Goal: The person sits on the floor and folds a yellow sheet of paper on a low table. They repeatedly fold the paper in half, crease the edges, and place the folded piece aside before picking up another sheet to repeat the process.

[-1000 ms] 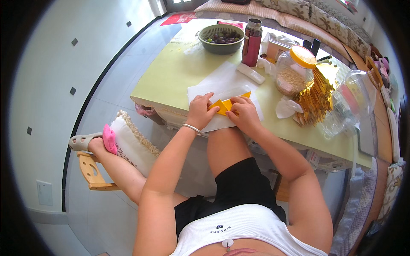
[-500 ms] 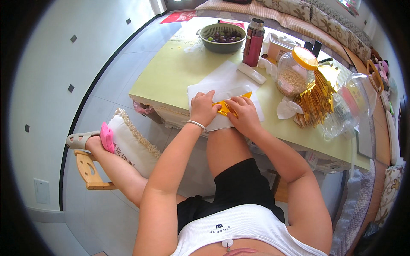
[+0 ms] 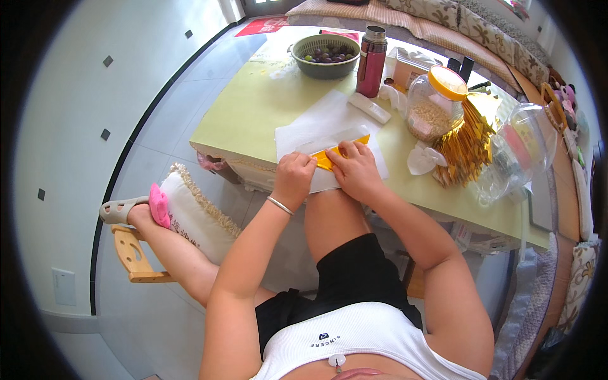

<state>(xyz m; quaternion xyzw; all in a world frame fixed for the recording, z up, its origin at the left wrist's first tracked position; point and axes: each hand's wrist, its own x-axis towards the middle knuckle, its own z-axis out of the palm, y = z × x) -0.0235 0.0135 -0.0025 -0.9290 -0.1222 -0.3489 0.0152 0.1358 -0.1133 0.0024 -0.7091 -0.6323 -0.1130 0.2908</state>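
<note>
A strip of folded gold paper [image 3: 323, 161] lies slantwise over white sheets [image 3: 296, 135] at the table's near edge. My left hand [image 3: 294, 178] is closed, its curled fingers pinching the strip's left end. On the right part of the same paper, my right hand [image 3: 358, 172] bends its fingers over the upper edge, with the thumb pressed lower down. The paper's right tip sticks out beyond those fingers as a pointed corner. Part of the strip is hidden under both hands.
Behind the sheets lie a white oblong case [image 3: 369, 108], a maroon flask [image 3: 371, 63] and a green-grey basin of grapes [image 3: 325, 68]. Toward the right are a yellow-lidded jar [image 3: 435, 104], a bundle of folded gold papers [image 3: 467, 144] and a clear plastic bag [image 3: 516, 149].
My left hand has slid left and down along the gold paper to its end, its fingers now more curled. The right hand has shifted slightly left. The strip looks flatter.
</note>
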